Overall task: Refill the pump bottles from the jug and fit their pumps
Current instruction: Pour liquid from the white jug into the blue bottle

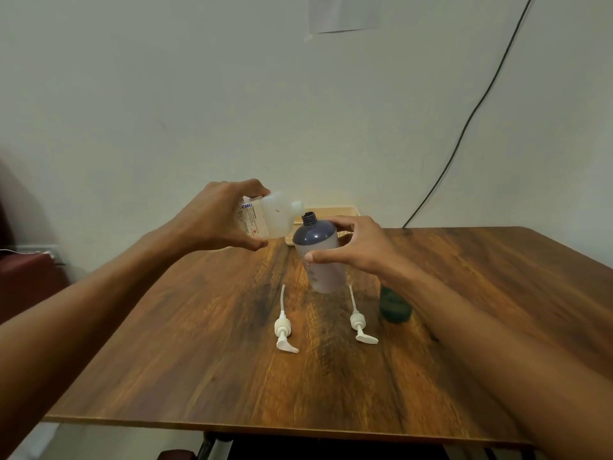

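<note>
Through the head camera I am looking down at a wooden table (pixel 199 343) set against a pale wall, with both bare forearms reaching in over it.

The left hand (pixel 215 217) is gripping the jug (pixel 277 215), a translucent white container with a printed label, thumb curled beneath it and fingers wrapped over the top. The jug is lying almost on its side in the air above the far part of the table, its mouth pointing right. That mouth is hovering just above and to the left of the open threaded neck of the blue-grey bottle (pixel 320 257). I cannot tell whether any liquid is passing between them.

The right hand (pixel 355 249) is clasping the blue-grey bottle round its body, thumb across the front and fingers curled round the shoulder. The bottle is leaning with its neck tipped toward the jug. I cannot tell whether its base is touching the wood.

Two white pumps are lying flat on the table nearer to me, tubes pointing away and spouts toward me. The left pump (pixel 283 330) is sitting below the jug, and the right pump (pixel 360 322) is lying just beside the bottle's base. They are well apart from each other.

A dark green bottle (pixel 394 308) is standing right of the right pump, partly hidden behind the right forearm.

A beige tray (pixel 341 212) is showing behind the blue-grey bottle at the table's far edge. A dark cable (pixel 464 124) is running down the wall.
</note>
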Motion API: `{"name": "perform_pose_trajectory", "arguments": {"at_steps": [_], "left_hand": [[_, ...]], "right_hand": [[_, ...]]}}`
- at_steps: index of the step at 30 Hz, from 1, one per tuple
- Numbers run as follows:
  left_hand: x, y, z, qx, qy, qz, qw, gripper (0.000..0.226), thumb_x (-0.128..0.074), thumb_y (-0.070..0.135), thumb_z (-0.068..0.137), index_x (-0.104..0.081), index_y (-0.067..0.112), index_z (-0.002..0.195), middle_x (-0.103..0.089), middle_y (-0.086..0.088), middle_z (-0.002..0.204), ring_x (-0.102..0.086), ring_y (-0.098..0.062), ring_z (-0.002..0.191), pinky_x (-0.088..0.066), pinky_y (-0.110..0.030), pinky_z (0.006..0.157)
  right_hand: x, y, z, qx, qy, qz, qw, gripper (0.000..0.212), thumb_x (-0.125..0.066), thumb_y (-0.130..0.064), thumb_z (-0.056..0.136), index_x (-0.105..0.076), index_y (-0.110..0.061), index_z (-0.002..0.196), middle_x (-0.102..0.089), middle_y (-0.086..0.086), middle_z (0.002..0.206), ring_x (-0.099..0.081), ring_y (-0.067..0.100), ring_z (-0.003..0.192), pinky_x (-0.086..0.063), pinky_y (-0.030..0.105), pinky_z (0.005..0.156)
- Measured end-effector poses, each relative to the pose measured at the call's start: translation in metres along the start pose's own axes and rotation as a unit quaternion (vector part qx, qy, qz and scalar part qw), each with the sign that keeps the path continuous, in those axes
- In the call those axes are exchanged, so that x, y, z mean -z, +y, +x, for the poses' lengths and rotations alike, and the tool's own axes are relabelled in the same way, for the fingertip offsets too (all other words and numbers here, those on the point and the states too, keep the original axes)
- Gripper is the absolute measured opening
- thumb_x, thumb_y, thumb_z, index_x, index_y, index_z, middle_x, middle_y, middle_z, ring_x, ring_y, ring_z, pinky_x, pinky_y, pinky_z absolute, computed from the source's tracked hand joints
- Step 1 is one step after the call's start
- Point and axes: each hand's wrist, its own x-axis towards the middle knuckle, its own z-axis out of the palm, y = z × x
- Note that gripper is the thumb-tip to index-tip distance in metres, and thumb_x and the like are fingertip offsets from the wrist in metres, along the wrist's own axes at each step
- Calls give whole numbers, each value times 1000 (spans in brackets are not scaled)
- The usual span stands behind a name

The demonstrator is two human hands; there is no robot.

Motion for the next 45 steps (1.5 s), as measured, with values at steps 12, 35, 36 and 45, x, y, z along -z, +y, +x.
{"name": "perform_pose_trajectory", "arguments": {"at_steps": [12,35,36,45], "left_hand": [[8,1,5,-14,-20,55,998,83,-90,48,63,-55,28,136,-66,3,127,-65,-22,104,-53,-22,75],[22,10,11,-12,-70,94,993,83,-91,47,64,-54,27,136,-66,4,126,-49,-9,94,-35,-15,68],[23,9,11,-11,-71,96,993,83,-91,47,64,-54,27,136,-66,4,126,-49,-9,95,-35,-15,68],[23,10,12,-5,-82,105,991,84,-91,47,65,-53,27,137,-65,3,128,-57,-14,102,-37,-19,71]], "right_hand": [[-2,2,0,-1,-5,0,1000,73,-95,-48,68,-68,-31,134,-70,-14,126,-62,-1,100,-54,19,78],[-4,2,-4,-8,-7,-6,1000,77,-95,-53,66,-67,-34,136,-70,-13,131,-66,10,110,-56,21,79],[-4,2,-4,-8,-5,-7,1000,77,-95,-53,66,-67,-34,136,-70,-13,131,-66,10,110,-55,20,78],[-6,2,-5,-8,-3,-9,1000,78,-94,-53,67,-68,-31,137,-70,-11,134,-67,12,111,-56,19,78]]}}
